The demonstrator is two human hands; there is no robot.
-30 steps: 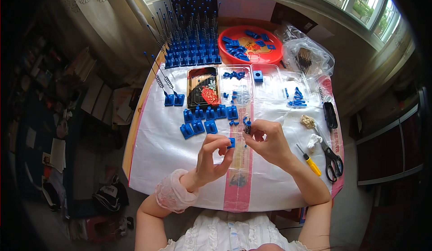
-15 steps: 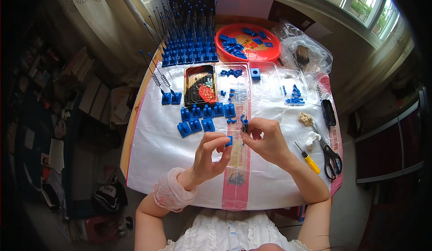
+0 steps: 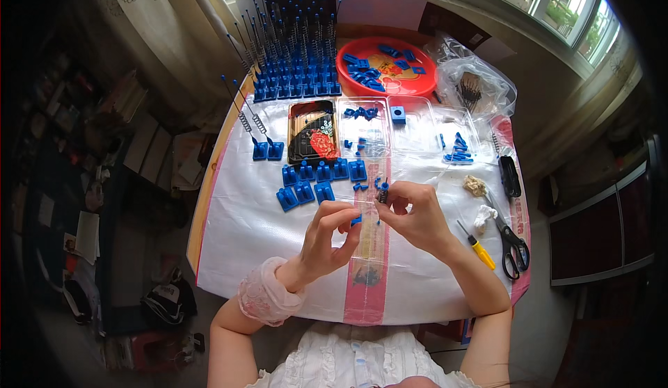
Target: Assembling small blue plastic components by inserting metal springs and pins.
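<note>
Over the middle of the table, my left hand pinches a small blue plastic piece between thumb and fingertips; most of it is hidden. Close by on the right, my right hand grips a short dark coil spring with a blue part at its top, held upright. The two held pieces are apart. Beyond my left hand several blue plastic bases stand in two rough rows. A few tiny blue bits lie on the white sheet just past my fingers.
Finished-looking blue bases with springs and rods crowd the back left. Behind are a red basin of blue parts, a black tray and clear plastic trays. At right lie scissors, a yellow screwdriver and a black tool.
Both hands stay nearly in place, still holding their pieces. The whole view has shifted slightly, and the spring in my right hand appears a little farther right.
</note>
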